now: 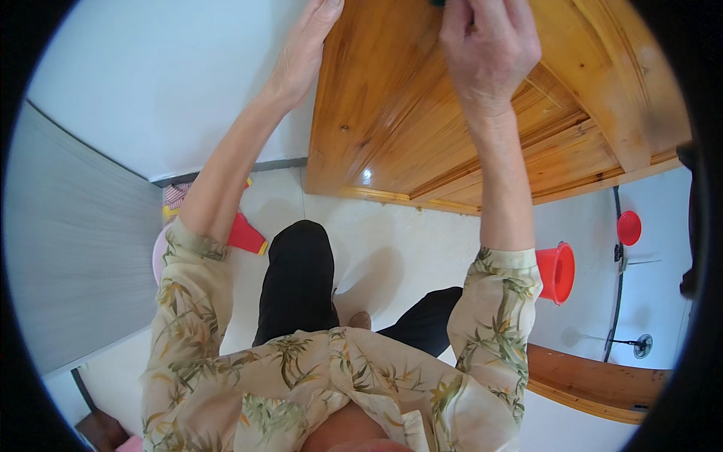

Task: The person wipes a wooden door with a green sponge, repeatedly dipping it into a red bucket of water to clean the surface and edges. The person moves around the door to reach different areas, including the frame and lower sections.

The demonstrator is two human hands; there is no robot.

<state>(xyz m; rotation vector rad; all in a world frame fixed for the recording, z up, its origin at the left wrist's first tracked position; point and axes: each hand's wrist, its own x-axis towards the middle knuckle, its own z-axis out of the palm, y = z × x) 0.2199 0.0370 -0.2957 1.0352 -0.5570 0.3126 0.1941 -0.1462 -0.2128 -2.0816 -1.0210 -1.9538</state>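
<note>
A varnished wooden panel door stands before me, its lower edge above the pale floor. At the door's left edge is my left hand, apparently against it; the picture's top cuts off its fingers. Over the door's face, my right hand has its fingers curled, with a small dark green object at the fingertips. Most of that object is hidden or out of frame, so its kind is unclear.
A red bucket and another red vessel stand to the right, with a fan beyond. A wooden door frame is at lower right. Red cloth and a pink basin lie left, beside a grey panel.
</note>
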